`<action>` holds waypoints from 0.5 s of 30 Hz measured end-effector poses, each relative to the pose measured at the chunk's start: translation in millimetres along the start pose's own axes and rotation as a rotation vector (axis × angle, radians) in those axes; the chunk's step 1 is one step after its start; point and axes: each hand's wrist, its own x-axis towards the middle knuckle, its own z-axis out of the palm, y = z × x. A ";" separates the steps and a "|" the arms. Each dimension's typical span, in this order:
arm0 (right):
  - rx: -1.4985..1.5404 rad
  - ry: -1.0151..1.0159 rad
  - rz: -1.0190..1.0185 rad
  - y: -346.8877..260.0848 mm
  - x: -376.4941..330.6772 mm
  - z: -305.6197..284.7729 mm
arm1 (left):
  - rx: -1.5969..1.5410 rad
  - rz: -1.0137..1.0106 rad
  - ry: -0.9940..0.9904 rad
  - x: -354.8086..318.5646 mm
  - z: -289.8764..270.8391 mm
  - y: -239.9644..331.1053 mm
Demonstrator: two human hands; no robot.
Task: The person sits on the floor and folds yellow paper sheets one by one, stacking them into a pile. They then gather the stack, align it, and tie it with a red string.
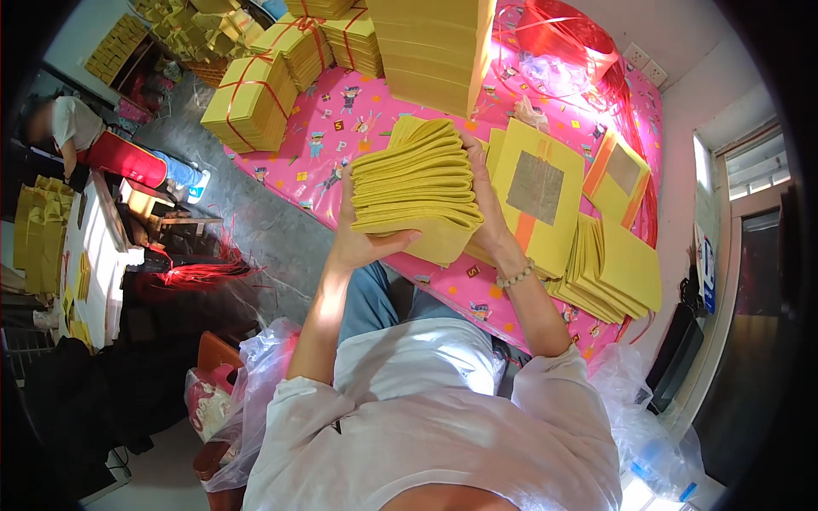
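Between my two hands I hold a thick stack of folded yellow paper (415, 183), its folded edges bulging toward me. My left hand (365, 234) grips the stack's left side, thumb laid across the lower front. Around the right side wraps my right hand (486, 192), a bead bracelet on its wrist; some of its fingers are hidden behind the paper. The stack is held over the near edge of a table with a pink patterned cover (319, 175). Just right of it lies a yellow sheet pile (558, 166) with a grey square on top.
Red-tied yellow paper bundles (249, 102) stand at the far left of the table, beside a tall yellow stack (430, 51). Fanned yellow sheets (596, 264) lie at the right. Red strapping (567, 38) is heaped far right. Another person (111, 145) works at a left-hand table.
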 end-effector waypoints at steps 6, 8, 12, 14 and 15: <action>0.275 -0.005 -0.102 6.1 -13.9 5.0 | -0.003 0.001 -0.004 -0.1 1.7 2.7; 0.222 0.000 -0.119 7.3 -10.2 4.1 | 0.032 0.015 -0.018 -0.5 2.2 3.4; 0.172 0.028 -0.110 4.1 -8.2 9.1 | 0.119 0.020 -0.013 -1.8 -0.1 -2.1; 0.101 0.052 -0.123 6.6 -8.8 8.3 | 0.114 0.031 -0.011 -1.1 0.0 -4.6; 0.067 0.064 -0.127 8.1 -9.4 8.0 | 0.104 0.029 -0.010 -1.4 0.4 -4.7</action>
